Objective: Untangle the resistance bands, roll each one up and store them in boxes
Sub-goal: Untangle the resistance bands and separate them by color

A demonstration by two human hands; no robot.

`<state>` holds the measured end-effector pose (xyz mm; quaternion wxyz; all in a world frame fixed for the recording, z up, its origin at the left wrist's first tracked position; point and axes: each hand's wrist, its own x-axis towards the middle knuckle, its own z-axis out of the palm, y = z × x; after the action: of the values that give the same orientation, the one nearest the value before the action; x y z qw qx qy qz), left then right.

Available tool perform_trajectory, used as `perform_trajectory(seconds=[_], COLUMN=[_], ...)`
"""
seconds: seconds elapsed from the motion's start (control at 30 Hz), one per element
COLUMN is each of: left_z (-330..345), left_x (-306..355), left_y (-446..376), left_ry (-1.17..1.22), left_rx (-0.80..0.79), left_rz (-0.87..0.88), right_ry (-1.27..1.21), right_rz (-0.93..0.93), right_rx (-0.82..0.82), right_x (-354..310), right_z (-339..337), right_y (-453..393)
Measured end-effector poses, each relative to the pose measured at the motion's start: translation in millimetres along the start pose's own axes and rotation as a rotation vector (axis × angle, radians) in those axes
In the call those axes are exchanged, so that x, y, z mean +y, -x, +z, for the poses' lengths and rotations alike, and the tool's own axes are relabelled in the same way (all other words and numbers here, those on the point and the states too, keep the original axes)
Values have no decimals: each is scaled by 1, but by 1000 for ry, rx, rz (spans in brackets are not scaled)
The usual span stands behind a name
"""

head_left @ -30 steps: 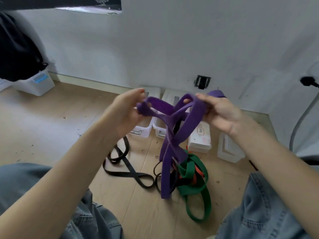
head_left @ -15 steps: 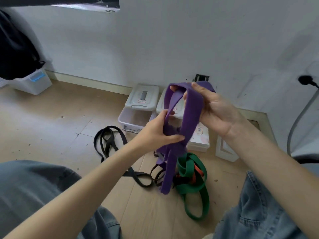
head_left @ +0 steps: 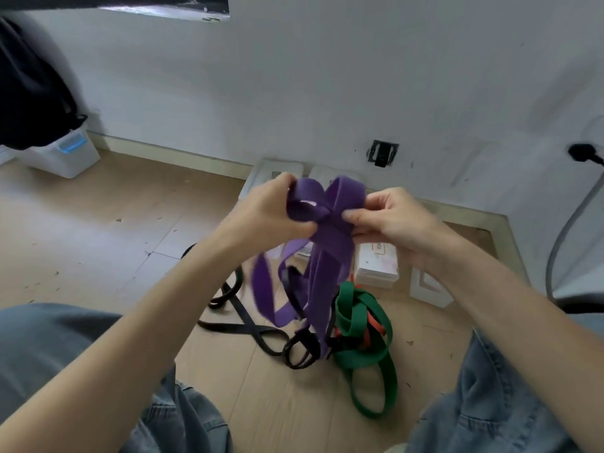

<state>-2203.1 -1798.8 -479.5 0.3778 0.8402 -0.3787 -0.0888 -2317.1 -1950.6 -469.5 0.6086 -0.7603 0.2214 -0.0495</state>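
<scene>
The task looks to be in its early part. Both hands are raised above the floor [head_left: 98, 223] and work on the purple band [head_left: 330, 220]. The left hand [head_left: 271, 210] grips a folded loop at the band's top, fingers curled round it. The right hand [head_left: 392, 217] pinches the band at the crossing where the strands bunch together. From that crossing the rest of the purple band hangs down in long loops, and its lower end reaches into the pile below, so I judge it not yet free.

Directly under the purple band lie the other bands. The green band [head_left: 366, 348] sits just right of the hanging strands, knotted on itself, with a red band [head_left: 376, 325] threaded through it. A black band [head_left: 248, 325] trails out to the left of the purple strands, and black strands also cross under the green one. None of these is rolled.

Behind the purple band, against the wall [head_left: 327, 76], stand white boxes [head_left: 376, 269]; how many, and whether any holds a band, I cannot tell, as the hands hide most of them. So what is left, as I judge it: finish freeing the purple band, separate the other 3, roll all 4 and box them.

The box just right of the purple band carries a small label with red marks, too blurred to read. A bin [head_left: 65, 152] far left of the band has a blue patch, with no writing legible.
</scene>
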Motion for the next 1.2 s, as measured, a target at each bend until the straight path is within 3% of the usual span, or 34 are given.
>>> perform_trajectory(seconds=[0.07, 0.17, 0.23, 0.27, 0.37, 0.4, 0.53, 0.63, 0.73, 0.77, 0.83, 0.93, 0.97, 1.0, 1.03, 1.1, 1.2], left_z=[-6, -8, -8, -8, 4, 12, 26, 2, -18, -17, -16, 3, 13, 17, 16, 0, -41], left_x=[-11, -31, -39, -38, -18, -13, -3, 7, 23, 26, 20, -3, -8, -7, -2, 10, 29], left_y=[1, 8, 10, 10, 7, 7, 6, -7, -18, -20, -17, 9, 18, 24, 25, 16, -5], left_ry=[-318, -651, -824, -736, 150, 330, 379, 748, 1218, 1278, 1221, 567, 420, 385, 445, 818, 1396], left_rx=[22, -326, -484, -477, -537, -555, -397, -106, -48, -59, -170, -622, -737, -753, -680, -391, -154], left_rz=[-31, -241, -282, -243, 37, 83, 69, -50, -57, -66, -113, -84, -52, -26, -13, -106, -132], right_ry=[-35, -442, -692, -760, -897, -960, -1014, -551, 114, 180, 54, -469, -601, -701, -755, -686, -162], right_rz=[-28, -125, -168, -167, -140, -138, -181, -91, -49, -104, -191, -226, -238, -242, -225, -127, -12], right_rx=[118, 237, 198, 140, -17, -50, -97, -297, -509, -466, -288, -141, -99, -73, -77, -215, -533], right_x=[-8, -23, -29, -32, -30, -30, -22, -5, 14, 14, 6, -19, -24, -25, -24, -20, -3], right_z=[-8, -22, -26, -23, -9, -6, -17, -22, 4, 13, 16, -5, -11, -17, -20, -25, -12], right_y=[-1, -3, -5, -4, -3, -3, -6, -2, 7, 9, 6, -2, -6, -9, -10, -7, 8])
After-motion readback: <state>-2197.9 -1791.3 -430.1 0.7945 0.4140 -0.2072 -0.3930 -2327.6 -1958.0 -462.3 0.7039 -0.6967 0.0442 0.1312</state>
